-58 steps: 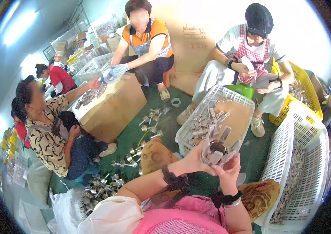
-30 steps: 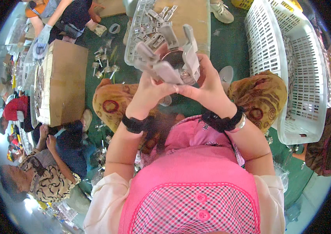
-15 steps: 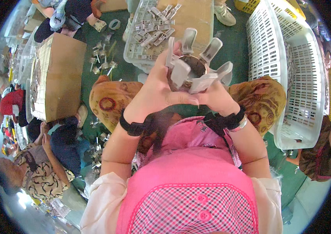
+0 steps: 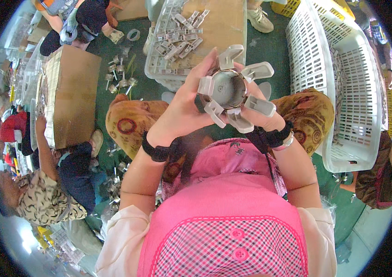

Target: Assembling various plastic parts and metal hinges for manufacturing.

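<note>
Between my two hands is a round metal cup-like piece (image 4: 229, 88) with a hollow inside that faces up at me. Several pale grey plastic clips (image 4: 260, 106) stick out around its rim like petals. My left hand (image 4: 183, 105) wraps its left side, with the index finger stretched up along it and the thumb below. On the lower right, my right hand (image 4: 269, 121) grips it from behind the clips, which cover most of those fingers. Beyond it, a pile of loose grey clips (image 4: 182, 36) lies on a clear plastic tray (image 4: 151, 64) with cardboard on it.
To the right stands a large white slatted basket (image 4: 313, 69). At the left is a cardboard box (image 4: 78, 97), with a co-worker (image 4: 50, 194) beside it. Metal parts with stems (image 4: 121, 76) lie scattered on the green floor. Other people sit further off.
The cup-like piece has been turned and tilted, so its hollow now faces me more fully and the clips fan outward. The co-worker at left has raised an arm to the cardboard box.
</note>
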{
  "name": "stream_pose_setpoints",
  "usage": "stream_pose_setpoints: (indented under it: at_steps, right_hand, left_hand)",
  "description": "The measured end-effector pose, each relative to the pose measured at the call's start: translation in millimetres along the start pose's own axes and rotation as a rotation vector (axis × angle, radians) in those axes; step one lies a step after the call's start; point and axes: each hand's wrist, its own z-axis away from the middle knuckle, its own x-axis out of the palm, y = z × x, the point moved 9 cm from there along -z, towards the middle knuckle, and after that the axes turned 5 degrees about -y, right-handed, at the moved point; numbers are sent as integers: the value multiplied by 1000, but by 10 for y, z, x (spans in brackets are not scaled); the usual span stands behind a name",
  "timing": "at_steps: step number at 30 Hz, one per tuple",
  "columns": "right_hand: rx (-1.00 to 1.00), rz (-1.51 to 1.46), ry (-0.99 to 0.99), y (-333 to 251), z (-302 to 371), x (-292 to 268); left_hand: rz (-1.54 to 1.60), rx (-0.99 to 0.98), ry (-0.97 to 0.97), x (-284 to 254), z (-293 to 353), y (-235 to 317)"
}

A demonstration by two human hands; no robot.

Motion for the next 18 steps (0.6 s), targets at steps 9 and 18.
stream_pose_setpoints:
  at_steps: [9, 18]
  right_hand:
    - [-178, -115, 120, 13, -11, -6]
    - [128, -405, 214, 229, 11, -3]
  left_hand:
    - [-129, -76, 281, -147, 44, -62]
    - [-201, -9, 283, -72, 19, -11]
